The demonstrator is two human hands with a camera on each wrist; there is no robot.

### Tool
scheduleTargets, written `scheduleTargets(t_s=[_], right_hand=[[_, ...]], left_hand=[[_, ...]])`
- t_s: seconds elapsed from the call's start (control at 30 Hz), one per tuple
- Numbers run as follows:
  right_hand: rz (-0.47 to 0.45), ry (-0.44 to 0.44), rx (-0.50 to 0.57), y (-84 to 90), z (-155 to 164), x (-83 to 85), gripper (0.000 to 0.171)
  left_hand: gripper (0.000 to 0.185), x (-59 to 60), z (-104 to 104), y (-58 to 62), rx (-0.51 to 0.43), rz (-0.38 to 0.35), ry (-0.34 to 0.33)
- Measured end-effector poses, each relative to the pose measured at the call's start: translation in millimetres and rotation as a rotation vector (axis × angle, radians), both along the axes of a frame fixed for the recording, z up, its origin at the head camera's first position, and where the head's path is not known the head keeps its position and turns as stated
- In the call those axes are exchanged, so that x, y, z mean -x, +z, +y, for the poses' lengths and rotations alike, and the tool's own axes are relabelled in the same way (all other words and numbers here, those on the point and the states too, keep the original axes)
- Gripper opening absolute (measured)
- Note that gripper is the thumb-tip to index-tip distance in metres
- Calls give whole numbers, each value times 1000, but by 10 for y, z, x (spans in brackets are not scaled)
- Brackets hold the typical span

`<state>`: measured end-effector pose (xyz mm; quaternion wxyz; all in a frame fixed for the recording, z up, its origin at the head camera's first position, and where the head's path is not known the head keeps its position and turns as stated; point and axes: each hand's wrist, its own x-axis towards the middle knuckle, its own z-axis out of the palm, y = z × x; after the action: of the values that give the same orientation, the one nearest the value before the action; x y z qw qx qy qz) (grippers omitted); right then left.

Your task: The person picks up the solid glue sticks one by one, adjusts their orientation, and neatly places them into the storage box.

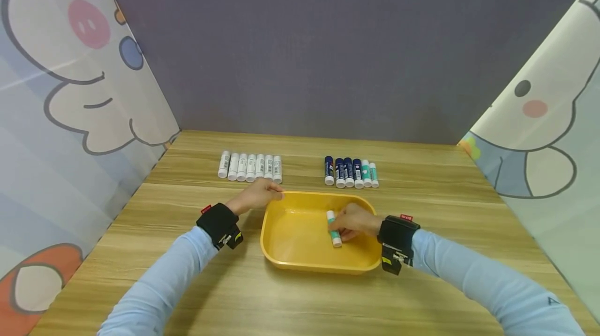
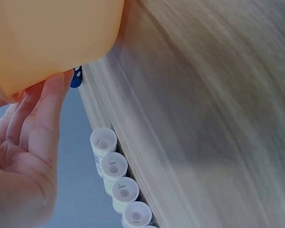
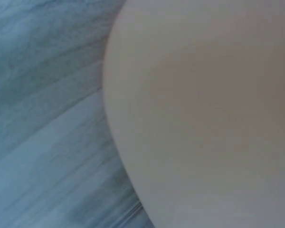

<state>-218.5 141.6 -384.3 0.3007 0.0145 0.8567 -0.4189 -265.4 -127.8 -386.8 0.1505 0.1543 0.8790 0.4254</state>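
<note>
While the left hand [image 1: 257,194] touches the yellow tray [image 1: 290,232], the right grip [image 1: 352,221] pinches a tube [image 1: 334,228] inside.

Tray [image 1: 300,260]: yellow, plain, centre of frame.
Stick [image 1: 334,227] in tray: white with teal band.
Left row of sticks [image 1: 250,166]: white, grey print on labels.
Right row of sticks [image 1: 350,172]: four navy with white ends, two teal and white.
Table [image 1: 469,211]: light wood grain.
Back wall [image 1: 328,49]: flat grey-violet.
Side curtains [image 1: 70,91]: pale, cartoon animals, pink cheeks, blue and orange patches.
Sleeves [image 1: 159,284]: light blue.
Wrist straps [image 1: 219,224]: black, red tabs.
</note>
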Motion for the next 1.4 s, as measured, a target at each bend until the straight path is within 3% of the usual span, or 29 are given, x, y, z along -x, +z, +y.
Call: scheduleTargets(t_s=[0.23, 0.47, 0.7, 0.93, 1.07, 1.4], right_hand=[[5, -15, 16, -4, -21, -41, 17], [5, 36, 17, 10, 24, 0, 19], [31, 54, 40, 147, 60, -1, 22], [26, 117, 44, 321, 175, -7, 40], [70, 129, 43, 434, 237, 76, 39], [227, 15, 57, 649, 547, 308, 52]], left_hand=[[27, -35, 0, -12, 2, 8, 15], [26, 1, 10, 6, -3, 12, 10], [27, 9, 3, 37, -5, -12, 4], [28, -11, -5, 34, -10, -9, 3], [27, -37, -4, 52, -9, -19, 16], [27, -66, 9, 42, -19, -6, 25]])
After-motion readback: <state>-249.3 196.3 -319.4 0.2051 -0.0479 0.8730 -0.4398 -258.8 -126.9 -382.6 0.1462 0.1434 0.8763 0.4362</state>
